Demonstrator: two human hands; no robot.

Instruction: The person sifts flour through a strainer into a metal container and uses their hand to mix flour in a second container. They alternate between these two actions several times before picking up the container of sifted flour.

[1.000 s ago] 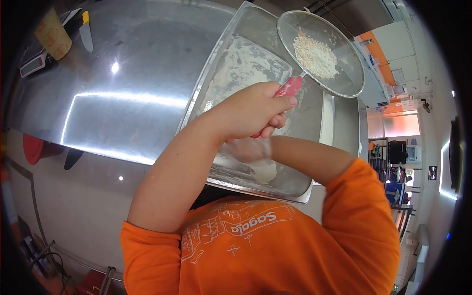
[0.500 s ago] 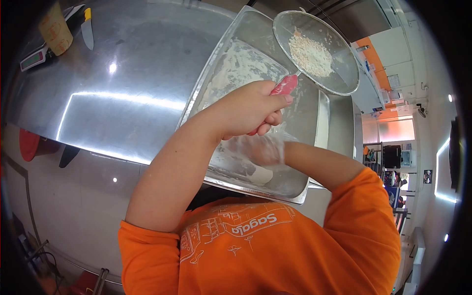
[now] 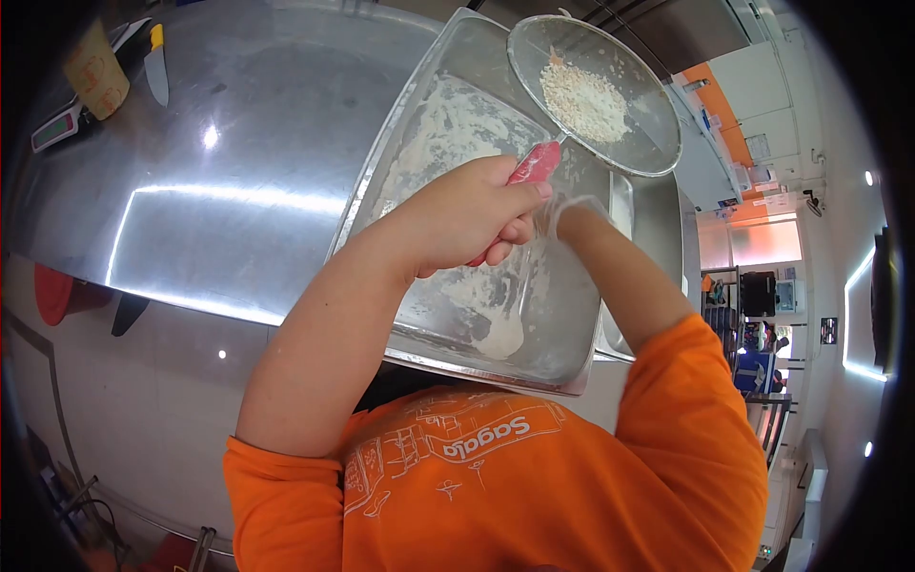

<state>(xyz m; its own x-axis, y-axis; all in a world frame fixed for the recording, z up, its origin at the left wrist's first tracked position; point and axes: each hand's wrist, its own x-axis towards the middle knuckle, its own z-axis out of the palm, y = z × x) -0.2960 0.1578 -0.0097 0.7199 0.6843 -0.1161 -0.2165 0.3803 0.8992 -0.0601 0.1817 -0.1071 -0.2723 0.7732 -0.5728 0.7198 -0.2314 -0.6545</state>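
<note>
Sieve (image 3: pixel 653 114) at tray's (image 3: pixel 558 324) far right corner, probably light, stiff-rimmed, loose crumbs (image 3: pixel 583 103) easily spilled if tipped, best held by red handle (image 3: pixel 537 162), left hand (image 3: pixel 481 210) wrapped round it, right hand (image 3: pixel 547 217) blurred near tray's right side, can't tell grip.

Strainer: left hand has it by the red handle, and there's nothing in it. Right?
Not quite: it isn't empty. The head view shows a heap of pale crumbs in the strainer. The rest is right: the left hand has it by the red handle.
</note>
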